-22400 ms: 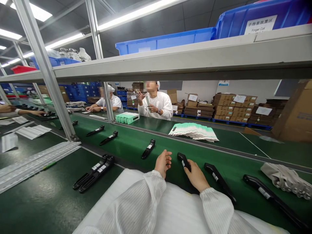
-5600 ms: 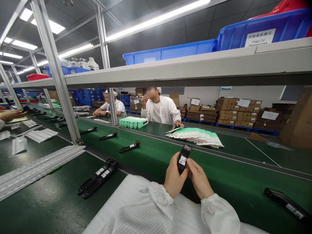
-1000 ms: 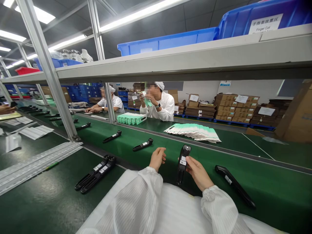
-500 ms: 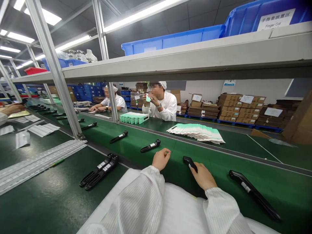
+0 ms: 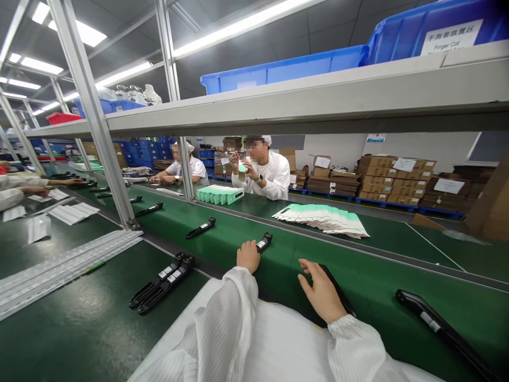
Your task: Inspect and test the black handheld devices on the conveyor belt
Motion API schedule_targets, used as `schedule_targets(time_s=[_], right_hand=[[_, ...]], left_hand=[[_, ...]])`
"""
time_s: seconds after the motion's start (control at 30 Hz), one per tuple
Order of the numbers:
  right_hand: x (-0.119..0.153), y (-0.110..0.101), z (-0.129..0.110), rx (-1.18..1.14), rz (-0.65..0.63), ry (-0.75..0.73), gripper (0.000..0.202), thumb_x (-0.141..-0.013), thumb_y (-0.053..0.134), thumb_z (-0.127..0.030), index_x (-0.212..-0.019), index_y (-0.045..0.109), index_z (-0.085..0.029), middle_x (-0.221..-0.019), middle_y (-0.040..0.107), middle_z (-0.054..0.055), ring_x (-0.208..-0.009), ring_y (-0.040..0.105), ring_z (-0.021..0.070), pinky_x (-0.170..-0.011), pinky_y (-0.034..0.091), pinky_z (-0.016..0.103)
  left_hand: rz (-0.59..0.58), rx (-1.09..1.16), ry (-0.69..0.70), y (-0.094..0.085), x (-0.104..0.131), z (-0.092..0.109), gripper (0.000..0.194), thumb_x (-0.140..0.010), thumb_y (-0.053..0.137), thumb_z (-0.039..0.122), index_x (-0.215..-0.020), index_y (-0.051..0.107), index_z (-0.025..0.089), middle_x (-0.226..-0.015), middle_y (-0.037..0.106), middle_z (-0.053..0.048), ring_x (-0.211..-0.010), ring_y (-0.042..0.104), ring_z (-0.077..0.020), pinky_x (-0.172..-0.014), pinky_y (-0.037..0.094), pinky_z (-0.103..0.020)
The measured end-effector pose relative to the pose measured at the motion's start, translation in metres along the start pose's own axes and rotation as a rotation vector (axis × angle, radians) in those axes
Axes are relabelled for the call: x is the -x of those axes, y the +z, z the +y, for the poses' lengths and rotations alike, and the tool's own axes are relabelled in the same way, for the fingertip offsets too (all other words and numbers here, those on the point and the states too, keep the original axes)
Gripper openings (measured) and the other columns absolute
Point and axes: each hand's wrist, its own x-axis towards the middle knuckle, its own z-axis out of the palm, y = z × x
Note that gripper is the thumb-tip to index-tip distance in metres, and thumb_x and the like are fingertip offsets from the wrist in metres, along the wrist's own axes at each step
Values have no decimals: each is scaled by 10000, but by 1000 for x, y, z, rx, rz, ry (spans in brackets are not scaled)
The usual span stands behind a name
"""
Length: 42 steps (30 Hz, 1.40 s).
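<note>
My left hand (image 5: 248, 257) has its fingers bent together over the near end of a black plastic handle (image 5: 265, 242) with a white label; the hand hides that end. My right hand (image 5: 323, 291) is open, thumb and fingers apart, just beside another black handle (image 5: 339, 291) on the green belt. That handle is partly covered by the hand. Farther right lies a bent black handle (image 5: 441, 329) with a label. Another handle (image 5: 201, 228) rests on the belt to the left.
Two black handles (image 5: 165, 284) lie side by side on the table at left, near white slotted strips (image 5: 67, 270). Fanned green-white cartons (image 5: 322, 218) and folded ones (image 5: 220, 194) are across the belt. A metal post (image 5: 93, 116) and overhead shelf (image 5: 278, 109) frame the space. Co-workers sit beyond.
My right hand has opened and let go of its handle, which now lies beside it. My left hand has moved left onto another handle. Handles on the belt have shifted right.
</note>
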Motion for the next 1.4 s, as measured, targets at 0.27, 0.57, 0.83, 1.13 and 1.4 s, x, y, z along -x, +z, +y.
schedule_targets(time_s=[0.27, 0.57, 0.83, 1.13, 1.4], right_hand=[[-10, -7, 2, -448, 69, 290, 331, -687, 572, -426, -963, 607, -247, -936, 636, 52, -794, 599, 205, -682, 467, 338], [-12, -24, -16, -885, 114, 545, 392, -578, 695, -465, -891, 652, -233, -883, 638, 34, -680, 559, 154, -582, 442, 272], [-12, -24, -21, -959, 115, 539, 365, -582, 697, -484, -840, 678, -226, -801, 632, 18, -658, 535, 141, -567, 428, 251], [-12, -23, -38, -1076, 37, 497, 480, -712, 515, -603, -942, 679, -215, -996, 660, 74, -901, 581, 234, -714, 466, 324], [-10, -25, -37, -1084, 27, 435, 364, -694, 608, -506, -901, 654, -209, -925, 659, 62, -900, 575, 241, -710, 462, 317]], left_hand=[[-299, 515, -101, 2, 25, 27, 293, -829, 304, 288, -913, 530, 123, -857, 577, -110, -789, 567, -175, -600, 436, -248], [-733, 1525, -307, 6, 67, 63, 359, -783, 429, 364, -995, 555, 103, -761, 559, -54, -568, 503, -97, -355, 209, -153], [-554, 1272, -153, 16, 80, 75, 329, -757, 442, 359, -980, 528, 132, -737, 538, -43, -566, 461, -95, -393, 216, -171], [-51, 624, 433, 28, 97, 76, 483, -700, 581, 159, -1158, 451, 244, -857, 562, -17, -769, 517, -158, -689, 380, -258], [-175, 859, 359, 28, 104, 81, 436, -728, 608, 278, -1144, 496, 213, -767, 537, -10, -685, 485, -138, -670, 381, -238]])
